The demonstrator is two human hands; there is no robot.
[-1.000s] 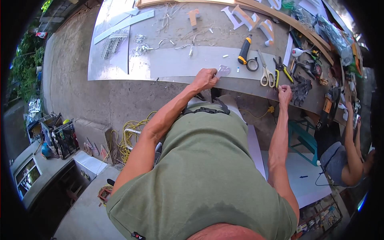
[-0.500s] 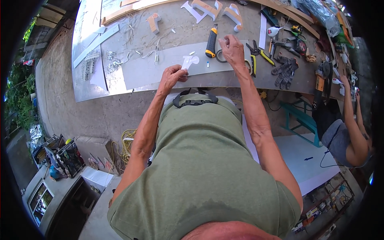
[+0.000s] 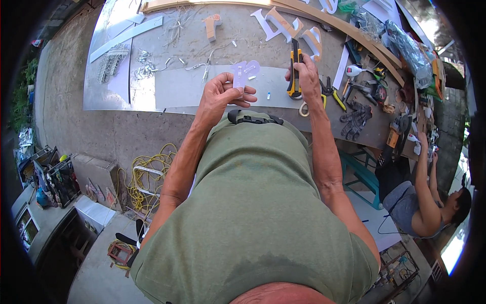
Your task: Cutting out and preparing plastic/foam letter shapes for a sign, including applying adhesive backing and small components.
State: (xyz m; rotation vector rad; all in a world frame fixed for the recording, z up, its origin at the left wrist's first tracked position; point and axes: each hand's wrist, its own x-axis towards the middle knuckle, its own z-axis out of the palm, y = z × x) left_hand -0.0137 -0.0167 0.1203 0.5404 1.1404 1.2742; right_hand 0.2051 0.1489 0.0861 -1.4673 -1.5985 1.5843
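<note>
My left hand (image 3: 220,99) pinches a small pale, translucent cut-out (image 3: 242,75) above the near edge of the worktable (image 3: 197,35). My right hand (image 3: 306,81) is closed on a yellow-and-black utility knife (image 3: 295,68), held with its blade end away from me. Beside that hand are yellow-handled pliers (image 3: 335,95) and scissors (image 3: 304,109), partly hidden behind it. Several letter shapes (image 3: 277,24) in white and tan lie at the back. A small white-and-blue piece (image 3: 269,95) rests on the light sheet (image 3: 177,91) between my hands.
Tools and dark gloves (image 3: 357,119) crowd the table's right side, with long boards (image 3: 369,45) behind. At far right a co-worker (image 3: 420,202) works at the table beside a teal stool (image 3: 359,177). Coiled yellow cord (image 3: 147,172) lies on the floor at lower left.
My right hand has moved from the table's right edge to the utility knife and taken hold of it, raising it slightly. My left hand keeps the cut-out, drawn a little nearer the middle.
</note>
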